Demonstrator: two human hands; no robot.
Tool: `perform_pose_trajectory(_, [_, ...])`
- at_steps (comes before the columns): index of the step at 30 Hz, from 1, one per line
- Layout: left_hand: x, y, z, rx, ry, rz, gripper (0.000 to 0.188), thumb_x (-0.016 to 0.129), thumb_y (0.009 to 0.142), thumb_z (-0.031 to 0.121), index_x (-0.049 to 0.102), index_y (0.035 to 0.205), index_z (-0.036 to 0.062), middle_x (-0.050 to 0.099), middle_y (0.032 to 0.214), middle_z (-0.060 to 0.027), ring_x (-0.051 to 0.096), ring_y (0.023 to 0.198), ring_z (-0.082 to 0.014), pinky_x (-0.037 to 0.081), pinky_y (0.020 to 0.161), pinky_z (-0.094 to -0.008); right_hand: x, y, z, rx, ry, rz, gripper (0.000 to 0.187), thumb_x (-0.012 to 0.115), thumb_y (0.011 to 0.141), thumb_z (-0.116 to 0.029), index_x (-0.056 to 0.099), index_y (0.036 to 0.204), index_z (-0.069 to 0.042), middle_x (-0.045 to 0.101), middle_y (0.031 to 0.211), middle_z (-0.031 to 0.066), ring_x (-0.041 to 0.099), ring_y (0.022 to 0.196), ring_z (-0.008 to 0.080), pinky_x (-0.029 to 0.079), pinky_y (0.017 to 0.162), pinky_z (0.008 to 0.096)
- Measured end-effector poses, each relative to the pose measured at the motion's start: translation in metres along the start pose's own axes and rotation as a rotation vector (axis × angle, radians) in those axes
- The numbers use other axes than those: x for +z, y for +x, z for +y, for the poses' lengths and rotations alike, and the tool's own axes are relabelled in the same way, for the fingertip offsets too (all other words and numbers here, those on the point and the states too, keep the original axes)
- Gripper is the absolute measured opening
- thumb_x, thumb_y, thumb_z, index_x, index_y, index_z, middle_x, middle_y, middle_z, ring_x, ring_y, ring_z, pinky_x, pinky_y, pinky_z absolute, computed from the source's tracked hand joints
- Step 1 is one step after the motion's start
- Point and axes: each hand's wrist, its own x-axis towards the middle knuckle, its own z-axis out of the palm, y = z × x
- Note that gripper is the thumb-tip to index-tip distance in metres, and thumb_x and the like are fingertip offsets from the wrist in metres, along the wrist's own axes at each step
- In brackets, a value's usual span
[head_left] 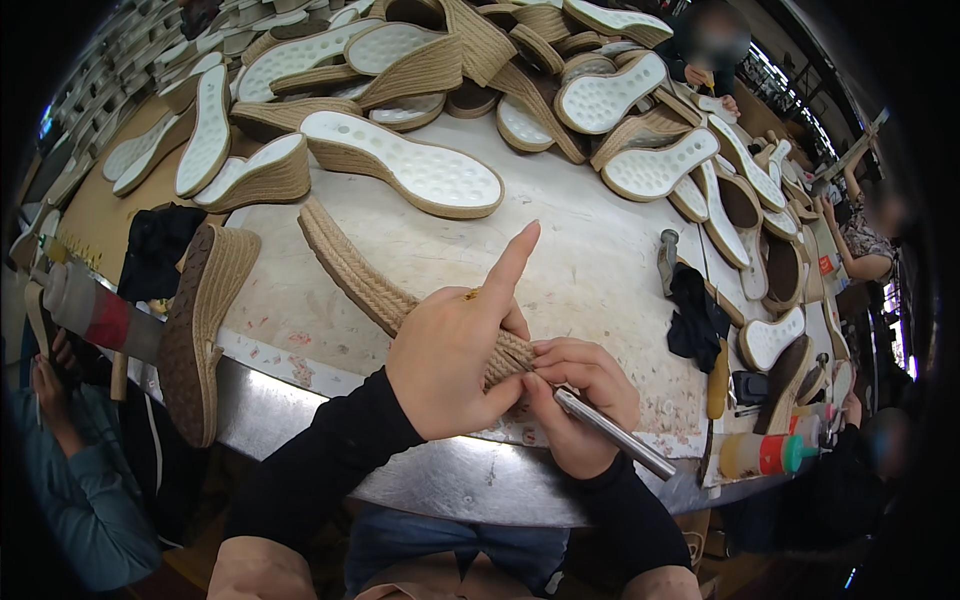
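My left hand [440, 355] is wrapped round a braided-rope wedge sole [348, 265], its index finger pointing up and away. The sole's long curved band runs out to the far left of that hand, and its heel end lies under my fingers. My right hand [592, 395] grips a slim tool with a round silver metal handle [620, 436]. The tool's thin tip meets the rope braid between my two hands; the exact contact is partly hidden by my fingers. A finished-looking wedge sole [225, 310] with a brown patterned bottom leans at the table's left edge.
White-topped wedge soles [410, 165] pile up across the back and right of the worktable [570, 255]. A hammer [668, 252], black cloth [697, 315] and glue bottle [760, 455] lie right. Another bottle [105, 310] stands left. Co-workers sit on both sides.
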Motion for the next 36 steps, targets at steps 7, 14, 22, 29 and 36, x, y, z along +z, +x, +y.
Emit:
perform_pose_trajectory(7, [0.000,0.000,0.000,-0.020,0.009,-0.012,0.110,0.071,0.064,0.006,0.011,0.155,-0.0003,0.066,0.079,-0.0106,0.062,0.073,-0.0336,0.049,0.075,-0.0393,0.002,0.000,-0.001,-0.073,-0.094,0.020,0.020,0.077,0.072,0.009,0.066,0.088,0.002,0.066,0.090,0.0157,0.069,0.086,0.0290,0.057,0.076,0.0336])
perform_pose_trajectory(14, [0.000,0.000,0.000,-0.005,0.001,-0.011,0.110,0.070,0.062,0.005,0.011,0.155,-0.0007,0.065,0.080,-0.0108,0.063,0.074,-0.0336,0.049,0.075,-0.0393,0.008,-0.002,-0.003,-0.183,-0.194,0.062,0.019,0.077,0.070,0.010,0.066,0.083,0.004,0.065,0.085,0.0154,0.069,0.085,0.0305,0.058,0.075,0.0358])
perform_pose_trajectory(22, [-0.001,0.001,0.000,-0.015,-0.011,-0.015,0.110,0.072,0.065,0.009,0.010,0.155,-0.0007,0.066,0.080,-0.0115,0.063,0.074,-0.0340,0.049,0.075,-0.0391,0.003,-0.004,-0.003,-0.046,-0.100,0.016,0.016,0.074,0.077,0.011,0.063,0.085,0.002,0.066,0.094,0.0161,0.069,0.095,0.0282,0.056,0.082,0.0358])
perform_pose_trajectory(29, [-0.002,0.000,0.001,-0.035,0.025,-0.026,0.108,0.072,0.067,0.008,0.010,0.155,-0.0016,0.068,0.082,-0.0118,0.065,0.078,-0.0323,0.050,0.076,-0.0376,0.004,-0.002,-0.004,-0.009,-0.067,0.020,0.016,0.074,0.077,0.010,0.063,0.084,0.002,0.065,0.093,0.0160,0.068,0.092,0.0267,0.055,0.081,0.0347])
perform_pose_trajectory(36, [-0.001,0.000,0.001,-0.011,0.012,-0.016,0.106,0.071,0.069,0.009,0.010,0.155,0.0000,0.066,0.080,-0.0115,0.062,0.074,-0.0341,0.049,0.073,-0.0399,0.004,-0.006,0.006,0.244,0.140,0.099,0.013,0.074,0.081,0.003,0.062,0.082,0.000,0.059,0.102,0.0113,0.061,0.094,0.0192,0.047,0.086,0.0296])
